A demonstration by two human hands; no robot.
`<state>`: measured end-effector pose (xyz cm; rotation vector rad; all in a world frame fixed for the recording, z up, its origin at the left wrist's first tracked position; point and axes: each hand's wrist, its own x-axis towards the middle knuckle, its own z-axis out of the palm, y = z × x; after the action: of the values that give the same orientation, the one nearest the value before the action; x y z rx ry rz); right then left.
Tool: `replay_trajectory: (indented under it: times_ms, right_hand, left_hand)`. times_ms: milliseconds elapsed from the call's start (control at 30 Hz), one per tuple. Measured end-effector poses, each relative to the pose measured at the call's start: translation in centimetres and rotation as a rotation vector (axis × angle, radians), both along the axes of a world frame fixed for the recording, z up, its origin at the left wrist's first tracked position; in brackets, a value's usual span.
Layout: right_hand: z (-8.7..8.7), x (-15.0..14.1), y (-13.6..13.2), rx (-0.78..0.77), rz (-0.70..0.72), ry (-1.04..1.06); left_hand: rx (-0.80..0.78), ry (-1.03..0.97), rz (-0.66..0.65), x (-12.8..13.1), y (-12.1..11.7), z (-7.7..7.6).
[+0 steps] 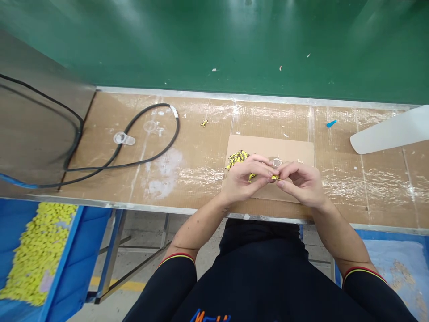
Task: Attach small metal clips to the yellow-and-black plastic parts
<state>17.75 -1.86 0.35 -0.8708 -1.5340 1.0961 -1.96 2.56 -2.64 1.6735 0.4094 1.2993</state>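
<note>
Small yellow piece (275, 177): located between the two hands, at the fingertips, above the cardboard sheet (271, 142). Left hand (246, 177) pinches it from the left, thumb against fingers; right hand (303, 182) pinches it from the right. The fingers partly cover it; its full shape cannot be told. Pile of yellow-and-black pieces (237, 157): on the sheet, just beyond the left hand. Small round object (276, 163): just beyond the meeting fingertips; its kind cannot be told.

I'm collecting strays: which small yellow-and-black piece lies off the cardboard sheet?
The lone piece between the black cable and the cardboard sheet; others lie on the sheet or between the left hand and right hand.
</note>
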Motion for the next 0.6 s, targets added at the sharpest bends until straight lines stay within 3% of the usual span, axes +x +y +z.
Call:
replay_trajectory:
  times_ms: [600]
  right_hand:
    - [-0.73,-0.13,-0.16,0.188,-0.066,-0.026]
  left_hand:
    - [0.211,-0.028,0.158,0.42,0.29,0.07]
